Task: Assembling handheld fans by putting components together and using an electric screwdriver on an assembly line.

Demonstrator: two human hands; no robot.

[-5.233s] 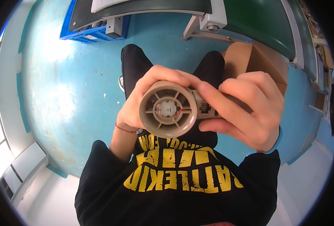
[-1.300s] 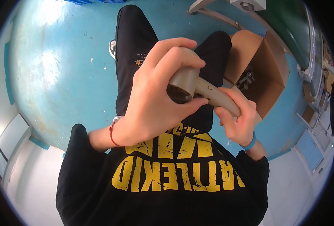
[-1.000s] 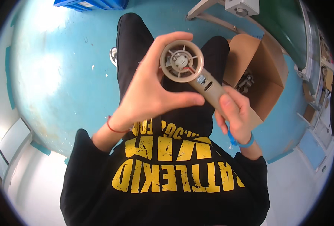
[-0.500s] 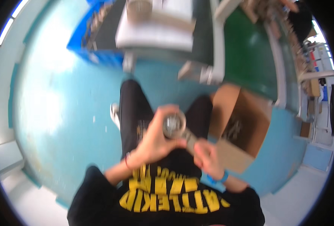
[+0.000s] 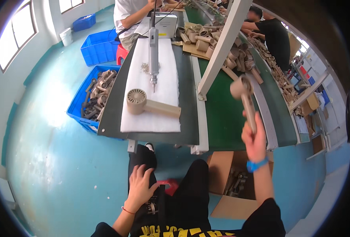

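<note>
Head view: 1 held fan (image 5: 247,103) in the right grip (image 5: 254,139), 1 resting fan (image 5: 141,106) on the desk (image 5: 187,112)

The right grip is clenched around the handle of the held fan, whose head points away from the person, over the green belt (image 5: 222,114) to the right of the desk; whether it touches the belt I cannot tell. The left grip (image 5: 140,187) is released, its fingers spread, over the left leg (image 5: 143,157).

The resting fan lies on 1 white pad (image 5: 167,75), slatted head to the left, handle toward the right. 1 grey power screwdriver (image 5: 153,53) hangs bit down over the same pad, near a scatter of tiny pieces (image 5: 145,68) too small to count. Farther along stands 1 white box (image 5: 169,27).

1 heap of fan bodies (image 5: 202,44) lies farther up the belt, too overlapped to count, partly behind 1 white post (image 5: 224,51). Below the belt's near end is 1 cardboard box (image 5: 220,168) holding beige parts (image 5: 238,183); their number is unclear.

Left of the desk are 3 blue crates: the near crate (image 5: 84,123), full of fan parts (image 5: 100,93), the middle crate (image 5: 100,59) and the far crate (image 5: 84,25). 1 white bucket (image 5: 66,37) stands near the far crate, 1 red stool (image 5: 121,54) beside the middle crate. 2 co-workers show plainly: 1 in a white top (image 5: 123,10), 1 in a dark top (image 5: 277,37).
</note>
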